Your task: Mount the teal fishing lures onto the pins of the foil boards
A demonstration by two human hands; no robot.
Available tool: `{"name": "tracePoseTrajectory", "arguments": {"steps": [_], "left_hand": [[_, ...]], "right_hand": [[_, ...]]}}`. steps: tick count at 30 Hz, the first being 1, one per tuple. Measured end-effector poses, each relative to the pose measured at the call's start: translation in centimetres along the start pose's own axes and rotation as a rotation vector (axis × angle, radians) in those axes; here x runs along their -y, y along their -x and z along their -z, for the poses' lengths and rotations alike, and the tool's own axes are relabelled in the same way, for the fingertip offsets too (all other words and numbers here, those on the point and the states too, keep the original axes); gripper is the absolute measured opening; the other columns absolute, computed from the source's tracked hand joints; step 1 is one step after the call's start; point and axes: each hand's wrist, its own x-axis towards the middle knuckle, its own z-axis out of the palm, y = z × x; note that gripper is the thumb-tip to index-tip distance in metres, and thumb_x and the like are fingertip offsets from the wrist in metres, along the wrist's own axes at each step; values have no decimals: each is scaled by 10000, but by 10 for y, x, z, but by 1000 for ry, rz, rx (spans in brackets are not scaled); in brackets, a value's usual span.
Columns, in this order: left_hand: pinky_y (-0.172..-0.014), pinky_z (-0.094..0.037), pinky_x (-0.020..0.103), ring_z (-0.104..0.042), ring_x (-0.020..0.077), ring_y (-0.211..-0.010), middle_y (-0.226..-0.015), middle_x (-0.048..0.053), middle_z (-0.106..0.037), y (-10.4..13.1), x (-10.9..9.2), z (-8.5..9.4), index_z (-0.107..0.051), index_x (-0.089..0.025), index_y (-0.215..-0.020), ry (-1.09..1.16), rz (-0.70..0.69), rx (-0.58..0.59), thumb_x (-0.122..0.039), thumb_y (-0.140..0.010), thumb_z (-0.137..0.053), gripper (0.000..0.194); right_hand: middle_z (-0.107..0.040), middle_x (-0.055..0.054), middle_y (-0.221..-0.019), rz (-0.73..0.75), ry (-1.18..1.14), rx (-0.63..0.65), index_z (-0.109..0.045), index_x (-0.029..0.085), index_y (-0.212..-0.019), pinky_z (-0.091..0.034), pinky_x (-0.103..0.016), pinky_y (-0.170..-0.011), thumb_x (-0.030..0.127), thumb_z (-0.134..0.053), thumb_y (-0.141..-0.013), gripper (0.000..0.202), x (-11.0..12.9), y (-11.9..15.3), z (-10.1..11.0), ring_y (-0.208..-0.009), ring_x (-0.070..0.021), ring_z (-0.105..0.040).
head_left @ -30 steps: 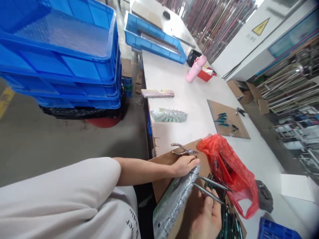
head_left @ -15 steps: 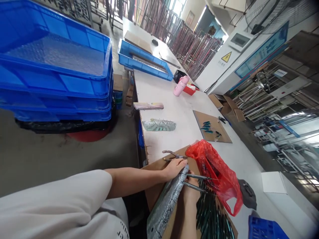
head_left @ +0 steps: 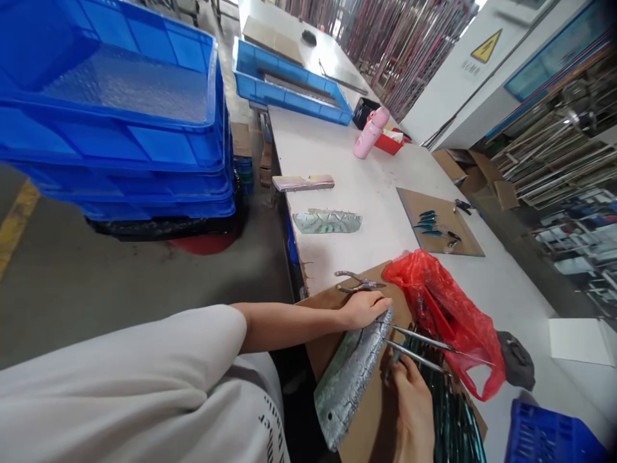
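It's a factory-style workshop, no doubt about it!

And look at that long white worktable (head_left: 318, 148), stretching away up the room, its edge chipped! Pliers (head_left: 359, 281) lie on a brown board (head_left: 369, 424), and dark glossy strips (head_left: 456, 418) are heaped beside a red plastic bag (head_left: 463, 328). Over on the left, big blue crates (head_left: 159, 138) stand stacked above a bare grey floor (head_left: 96, 276) marked with a yellow stripe (head_left: 19, 222). Up at the back, a dense crowd of thin rods (head_left: 380, 38)! Swing right: metal racks (head_left: 549, 145) packed with long pieces. And there, a yellow lightning-bolt warning sign (head_left: 486, 46) on a white surface!
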Motion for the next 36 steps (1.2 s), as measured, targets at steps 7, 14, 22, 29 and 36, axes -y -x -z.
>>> {"name": "tracePoseTrajectory", "arguments": {"steps": [7, 14, 22, 29, 36], "left_hand": [[-699, -390, 244, -570, 159, -793, -864, 18, -645, -3, 1, -9, -609, -195, -888, -195, -65, 73, -458, -869, -334, 381], [-742, -405, 237, -583, 158, -838, -912, 24, -653, -2, -2, -6, -611, -192, -936, -204, -65, 101, -453, -876, -339, 381], [-710, -409, 241, -592, 162, -833, -896, 25, -649, -2, -4, -5, -615, -186, -902, -218, -93, 105, -446, -881, -322, 392], [-714, -406, 236, -587, 153, -841, -903, 18, -648, -2, -5, -5, -613, -194, -909, -206, -81, 101, -450, -878, -328, 384], [-704, -404, 235, -589, 152, -822, -891, 18, -652, -2, -4, -6, -613, -192, -890, -197, -74, 99, -453, -875, -330, 386]], "right_hand": [[-615, 41, -859, -169, -851, -289, -598, 240, -849, -503, -264, -745, 326, -649, -657, 216, -12, 59, -14, -799, -107, -605], [-638, 34, -856, -188, -1026, -257, -586, 253, -878, -498, -298, -781, 283, -564, -741, 142, -5, 51, -41, -822, -111, -619], [-625, 74, -861, -213, -1042, -286, -599, 281, -938, -474, -216, -812, 276, -501, -782, 184, 7, 54, -45, -801, -50, -602], [-609, 87, -829, -189, -1020, -297, -603, 288, -901, -475, -175, -778, 255, -480, -776, 178, 4, 52, -45, -790, -32, -594], [-580, 48, -897, -48, -804, -211, -537, 309, -1005, -507, -256, -719, 344, -446, -795, 231, -11, 53, -43, -790, -82, -594]]}}
